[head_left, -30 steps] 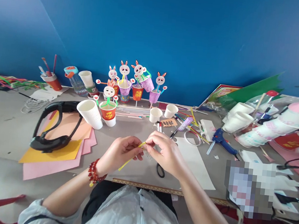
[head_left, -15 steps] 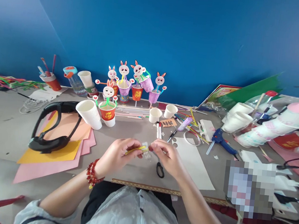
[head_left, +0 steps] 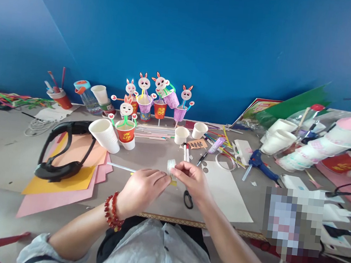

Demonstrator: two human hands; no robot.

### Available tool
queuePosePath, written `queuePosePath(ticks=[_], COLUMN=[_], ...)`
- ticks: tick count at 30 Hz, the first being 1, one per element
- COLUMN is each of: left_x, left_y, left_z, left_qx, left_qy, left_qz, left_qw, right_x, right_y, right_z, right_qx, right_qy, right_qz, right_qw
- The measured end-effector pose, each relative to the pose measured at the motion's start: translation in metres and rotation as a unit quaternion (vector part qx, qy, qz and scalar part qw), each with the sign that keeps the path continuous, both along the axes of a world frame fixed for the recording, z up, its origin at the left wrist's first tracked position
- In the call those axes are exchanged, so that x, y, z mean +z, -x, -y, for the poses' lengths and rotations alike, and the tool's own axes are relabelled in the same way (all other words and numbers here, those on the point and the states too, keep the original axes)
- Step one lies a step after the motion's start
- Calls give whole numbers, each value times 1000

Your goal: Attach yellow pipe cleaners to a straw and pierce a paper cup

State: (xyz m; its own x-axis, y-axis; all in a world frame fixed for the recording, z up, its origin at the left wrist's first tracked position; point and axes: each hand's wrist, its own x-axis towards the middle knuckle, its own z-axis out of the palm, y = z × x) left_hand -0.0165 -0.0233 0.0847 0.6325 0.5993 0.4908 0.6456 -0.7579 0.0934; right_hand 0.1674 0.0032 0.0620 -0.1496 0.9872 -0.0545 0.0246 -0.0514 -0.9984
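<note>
Above the middle of the table, my left hand (head_left: 146, 189) is closed, back up, around thin straws. A pale straw (head_left: 118, 166) sticks out on its left, and a yellow straw end (head_left: 174, 183) shows past its fingertips. My right hand (head_left: 193, 181) pinches a small roll of clear tape (head_left: 171, 165) at the left hand's fingertips. Whether a strip of tape is stretched between the hands I cannot tell. Scissors with black handles (head_left: 188, 200) lie by my right hand, their blades partly hidden. White paper (head_left: 228, 195) lies partly under my right forearm.
Rabbit-faced paper cups (head_left: 125, 134) stand toward the blue wall, with stacked white cups (head_left: 103, 134) beside them. A black headset (head_left: 61, 174) rests on coloured paper (head_left: 77, 190) at left. At right are a blue glue gun (head_left: 262, 168), a cup tower (head_left: 314, 148) and cables.
My left hand has turned palm down over the straws, and a pale straw now shows on its left. The tape roll has moved up slightly and turned, with my right hand beside it.
</note>
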Motion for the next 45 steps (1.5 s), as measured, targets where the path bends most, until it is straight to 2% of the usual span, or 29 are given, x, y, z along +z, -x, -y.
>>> queuePosePath(ticks=[7, 15, 20, 23, 27, 31, 35, 39, 41, 42, 45], left_x=[-4, -11, -12, -10, -3, 4, 8, 11, 11, 10, 3], left_y=[-3, -2, 0, 2, 3, 6, 11, 13, 13, 14, 18], left_z=[6, 5, 4, 2, -2, -6, -9, -10, -10, -11, -16], left_qx=[-22, -21, 9, 17, -4, -2, -7, -20, -19, -19, -33], left_qy=[16, 69, 158, 234, 326, 415, 425, 419, 457, 490, 611], left_qz=[14, 101, 158, 211, 270, 269, 237, 209, 217, 229, 277], left_qw=[1000, 992, 975, 949, 906, 869, 873, 883, 863, 841, 741], right_x=[11, 24, 27, 26, 25, 27, 28, 25, 20, 16, 4], right_y=[6, 6, 4, 4, 7, 9, 7, 6, 6, 6, 4], right_z=[2, 4, 3, 2, 0, -1, -5, -14, -17, -18, -17], right_qx=[-62, -78, -79, -81, -64, -36, 15, 57, 61, 61, 56], right_qy=[-21, -9, -22, -29, -34, -39, -51, -14, 12, 21, 40], right_qz=[-61, -95, -88, -92, -96, -78, -56, -57, -56, -55, -49], right_qw=[996, 992, 993, 992, 993, 996, 997, 997, 996, 996, 996])
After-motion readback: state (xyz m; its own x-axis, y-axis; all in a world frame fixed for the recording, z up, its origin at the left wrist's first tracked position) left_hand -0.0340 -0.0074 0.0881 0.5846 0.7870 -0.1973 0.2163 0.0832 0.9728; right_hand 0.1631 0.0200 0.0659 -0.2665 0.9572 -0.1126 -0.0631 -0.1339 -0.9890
